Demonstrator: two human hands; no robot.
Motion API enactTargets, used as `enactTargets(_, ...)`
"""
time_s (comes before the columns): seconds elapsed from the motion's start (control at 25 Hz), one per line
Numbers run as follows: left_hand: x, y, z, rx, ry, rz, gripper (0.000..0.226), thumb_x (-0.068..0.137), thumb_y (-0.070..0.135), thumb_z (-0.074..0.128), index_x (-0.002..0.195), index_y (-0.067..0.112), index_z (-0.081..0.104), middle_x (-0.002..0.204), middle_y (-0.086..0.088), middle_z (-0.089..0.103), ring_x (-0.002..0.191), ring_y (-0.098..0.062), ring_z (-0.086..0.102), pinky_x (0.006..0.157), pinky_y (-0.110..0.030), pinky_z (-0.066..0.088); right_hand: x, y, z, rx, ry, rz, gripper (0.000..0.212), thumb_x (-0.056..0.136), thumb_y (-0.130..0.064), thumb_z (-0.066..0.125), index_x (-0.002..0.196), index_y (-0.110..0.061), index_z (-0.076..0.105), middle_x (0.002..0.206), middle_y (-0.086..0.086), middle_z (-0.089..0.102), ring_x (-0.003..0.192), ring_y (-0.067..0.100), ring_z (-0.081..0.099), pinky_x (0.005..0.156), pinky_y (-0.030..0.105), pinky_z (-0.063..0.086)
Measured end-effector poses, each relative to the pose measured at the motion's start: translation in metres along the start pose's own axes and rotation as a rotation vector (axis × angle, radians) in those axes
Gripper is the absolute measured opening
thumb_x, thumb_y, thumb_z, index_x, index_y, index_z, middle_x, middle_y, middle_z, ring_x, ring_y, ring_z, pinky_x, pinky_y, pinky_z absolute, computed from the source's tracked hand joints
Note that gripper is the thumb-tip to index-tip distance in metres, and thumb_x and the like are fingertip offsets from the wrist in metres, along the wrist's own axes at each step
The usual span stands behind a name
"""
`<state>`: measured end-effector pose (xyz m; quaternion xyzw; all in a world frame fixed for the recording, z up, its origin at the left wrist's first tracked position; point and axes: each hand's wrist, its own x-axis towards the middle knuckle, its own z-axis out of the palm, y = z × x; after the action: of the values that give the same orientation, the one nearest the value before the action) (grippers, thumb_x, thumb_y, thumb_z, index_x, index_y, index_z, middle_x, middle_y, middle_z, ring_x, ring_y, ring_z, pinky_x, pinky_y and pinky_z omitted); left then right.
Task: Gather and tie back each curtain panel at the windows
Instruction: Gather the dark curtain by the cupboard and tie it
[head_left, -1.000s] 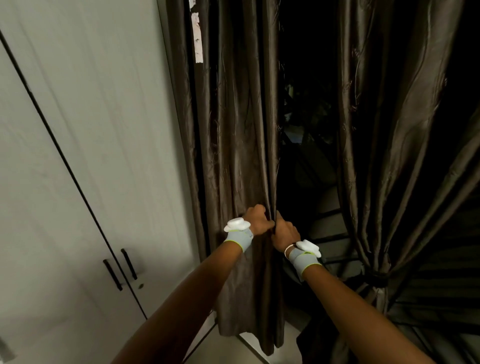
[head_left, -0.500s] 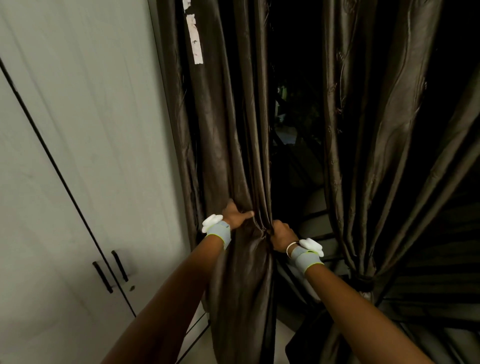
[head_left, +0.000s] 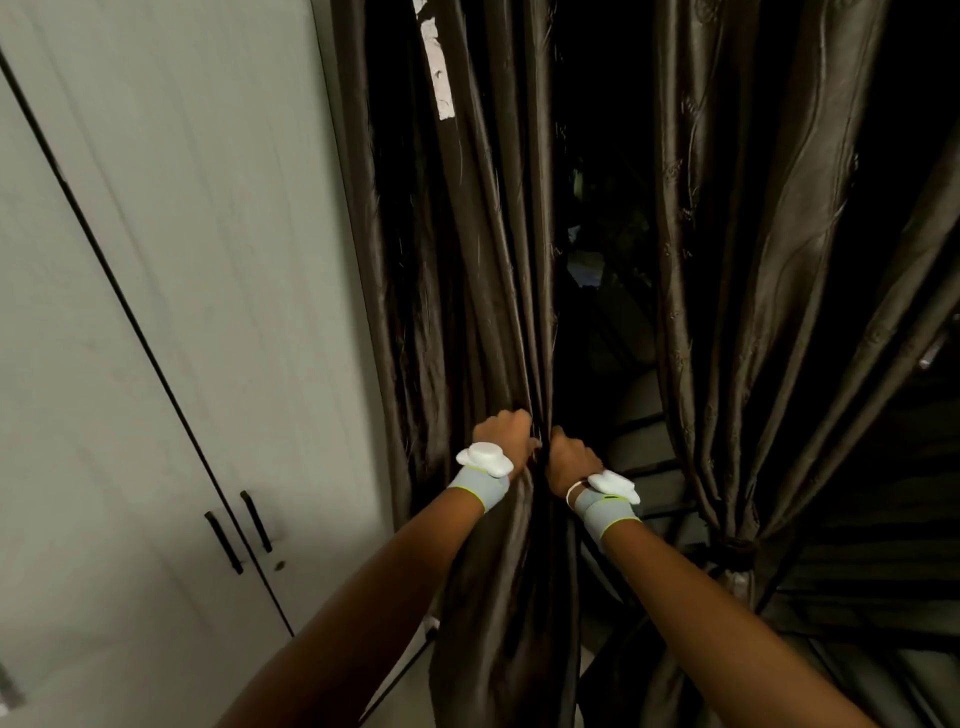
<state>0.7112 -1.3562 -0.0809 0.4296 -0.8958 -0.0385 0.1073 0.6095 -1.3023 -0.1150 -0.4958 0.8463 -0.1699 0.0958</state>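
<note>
A dark brown satin curtain panel (head_left: 467, 270) hangs on the left of the window, its folds bunched at waist height. My left hand (head_left: 506, 428) grips the bunched folds from the left, and my right hand (head_left: 569, 457) is closed on the panel's inner edge right beside it. Both wrists wear grey bands with white sensors. The right curtain panel (head_left: 753, 291) hangs gathered and cinched by a dark tie-back (head_left: 737, 548) low on the right. Between the two panels is a dark window gap (head_left: 597, 234).
A white wardrobe (head_left: 156, 312) with two black handles (head_left: 239, 530) stands close on the left, next to the left panel. Dark horizontal bars (head_left: 852, 587) run behind the right panel. A pale floor strip (head_left: 415, 686) shows at the bottom.
My left hand reached left across the folds, then came back toward my right hand, pulling the left panel into a tighter bunch. The right hand kept its hold.
</note>
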Motion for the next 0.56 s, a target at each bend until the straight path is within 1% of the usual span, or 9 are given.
enactTargets(0.08,-0.001,0.002,-0.001,0.042,0.004,0.000,0.028,0.095,0.025,0.049,0.114,0.004,0.054,0.120,-0.020,0.059,0.109,-0.040,0.058,0.082,-0.042,0.046,-0.003,-0.012,0.002,0.071,-0.061,-0.053,0.046,0.091,-0.030,0.051,0.132,-0.011,0.041,0.126,0.022,0.058,0.113,0.043,0.058,0.091,0.045,0.050)
enactTargets(0.16,-0.004,0.000,-0.004,0.062,0.023,-0.019,0.025,0.094,0.018,0.047,0.112,0.004,0.055,0.118,-0.019,0.060,0.107,-0.040,0.059,0.081,-0.041,0.047,-0.008,-0.019,0.005,0.131,-0.147,-0.099,0.062,0.082,-0.033,0.061,0.135,-0.014,0.036,0.128,0.018,0.059,0.114,0.041,0.058,0.092,0.044,0.051)
enactTargets(0.24,-0.008,-0.007,-0.004,0.027,-0.020,-0.030,0.023,0.092,0.016,0.048,0.110,0.002,0.054,0.118,-0.020,0.059,0.107,-0.041,0.059,0.081,-0.041,0.047,-0.011,-0.022,0.007,0.195,-0.194,-0.117,0.076,0.075,-0.044,0.067,0.137,-0.016,0.035,0.128,0.014,0.059,0.114,0.038,0.059,0.092,0.041,0.051)
enactTargets(0.28,-0.009,-0.010,-0.002,-0.009,-0.067,-0.030,0.025,0.091,0.016,0.051,0.110,0.001,0.053,0.118,-0.021,0.058,0.108,-0.042,0.058,0.081,-0.041,0.046,-0.012,-0.022,0.009,0.197,-0.195,-0.128,0.076,0.075,-0.046,0.066,0.138,-0.017,0.035,0.128,0.014,0.059,0.115,0.037,0.059,0.092,0.039,0.051)
enactTargets(0.36,-0.009,-0.019,0.006,-0.150,-0.168,-0.034,0.029,0.087,0.018,0.058,0.110,-0.001,0.053,0.117,-0.024,0.059,0.108,-0.041,0.058,0.084,-0.041,0.047,-0.013,-0.021,0.011,0.159,-0.157,-0.145,0.066,0.080,-0.040,0.061,0.138,-0.022,0.036,0.130,0.014,0.058,0.118,0.039,0.057,0.094,0.041,0.050)
enactTargets(0.44,-0.005,-0.028,0.010,-0.294,-0.252,-0.025,0.025,0.081,0.017,0.069,0.100,0.003,0.059,0.111,-0.021,0.065,0.107,-0.035,0.062,0.087,-0.037,0.049,-0.012,-0.016,0.015,0.117,-0.117,-0.134,0.056,0.085,-0.032,0.057,0.138,-0.025,0.039,0.130,0.017,0.057,0.118,0.041,0.055,0.095,0.043,0.049)
enactTargets(0.52,0.000,-0.037,0.003,-0.312,-0.349,-0.034,0.014,0.079,0.012,0.071,0.090,0.007,0.065,0.105,-0.015,0.071,0.105,-0.028,0.066,0.089,-0.032,0.051,-0.011,-0.010,0.017,0.062,-0.105,-0.119,0.048,0.090,-0.029,0.054,0.136,-0.018,0.043,0.131,0.021,0.054,0.119,0.043,0.053,0.096,0.043,0.047)
enactTargets(0.56,0.004,-0.041,-0.001,-0.302,-0.335,-0.051,0.014,0.079,0.013,0.070,0.092,0.007,0.069,0.105,-0.013,0.072,0.104,-0.027,0.066,0.089,-0.031,0.052,-0.009,-0.006,0.017,0.043,-0.105,-0.107,0.044,0.093,-0.029,0.052,0.134,-0.014,0.044,0.131,0.022,0.053,0.119,0.044,0.052,0.097,0.043,0.046)
